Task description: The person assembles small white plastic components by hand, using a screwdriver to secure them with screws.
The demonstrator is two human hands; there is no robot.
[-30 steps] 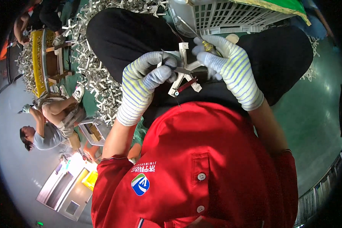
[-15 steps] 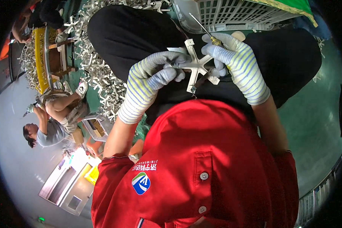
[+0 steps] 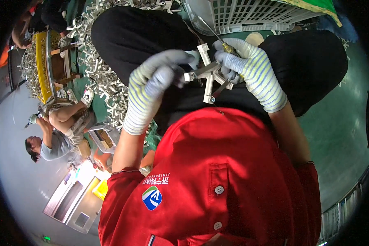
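My right hand [image 3: 254, 67], in a striped knit glove, is closed round a screwdriver [image 3: 228, 48] with a yellowish handle. Its thin shaft points up and to the left. The same hand's lower fingers hold a pale, star-shaped plastic piece [image 3: 209, 76] with several arms above my lap. My left hand [image 3: 151, 82], gloved too, is just left of the piece, apart from it, its thumb and fingers spread and a little blurred. A small dark bit hangs by the piece's lower arm; I cannot make out what it is.
A heap of similar pale pieces [image 3: 106, 78] covers the floor to the left. A grey slotted crate [image 3: 250, 16] stands ahead of my knees. Farther left are a yellow-edged container [image 3: 42, 65], a seated person [image 3: 55, 143] and a grey bin [image 3: 102, 137].
My left hand has let go of the star-shaped piece's left arm and drawn back to the left. The piece and screwdriver in my right hand have shifted slightly left.
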